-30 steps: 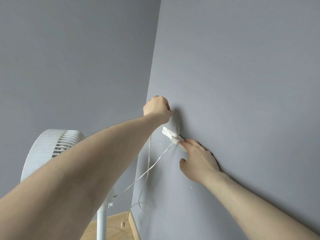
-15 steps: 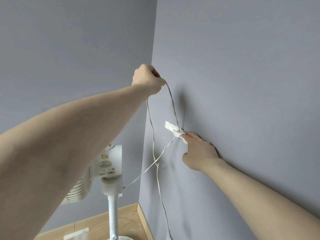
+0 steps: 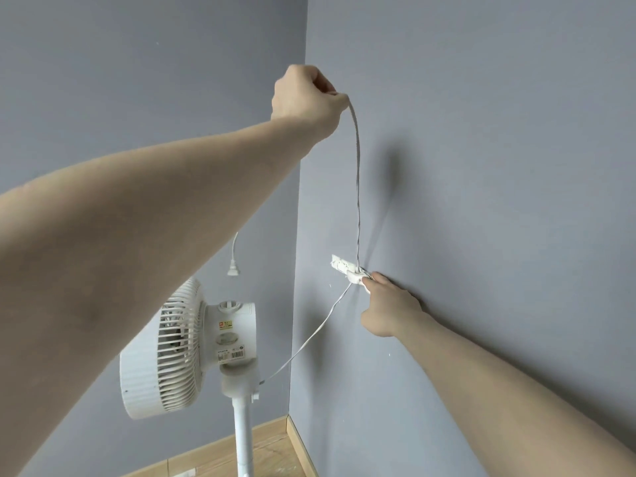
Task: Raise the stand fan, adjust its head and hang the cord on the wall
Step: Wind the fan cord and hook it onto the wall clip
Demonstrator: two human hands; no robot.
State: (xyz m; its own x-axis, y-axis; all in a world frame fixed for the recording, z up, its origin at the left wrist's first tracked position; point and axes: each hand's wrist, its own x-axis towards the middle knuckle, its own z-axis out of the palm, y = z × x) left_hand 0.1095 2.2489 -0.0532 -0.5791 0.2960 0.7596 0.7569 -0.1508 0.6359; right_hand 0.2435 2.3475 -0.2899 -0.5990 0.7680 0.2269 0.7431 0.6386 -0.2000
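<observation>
Head view: the left hand [image 3: 306, 98] holds the cord [image 3: 358, 187] up; the right hand [image 3: 387, 309] pinches the wall hook [image 3: 347, 270]. Pulling hard could pop it off.

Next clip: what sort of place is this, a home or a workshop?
Most likely a room corner in a home. Two plain grey painted walls meet above a wood floor with a skirting board, and a white stand fan stands there, its cord led to a small wall clip.

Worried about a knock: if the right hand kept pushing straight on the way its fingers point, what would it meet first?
The right hand points up-left along the wall; its fingertips already touch the white wall clip, so that comes first.
</observation>
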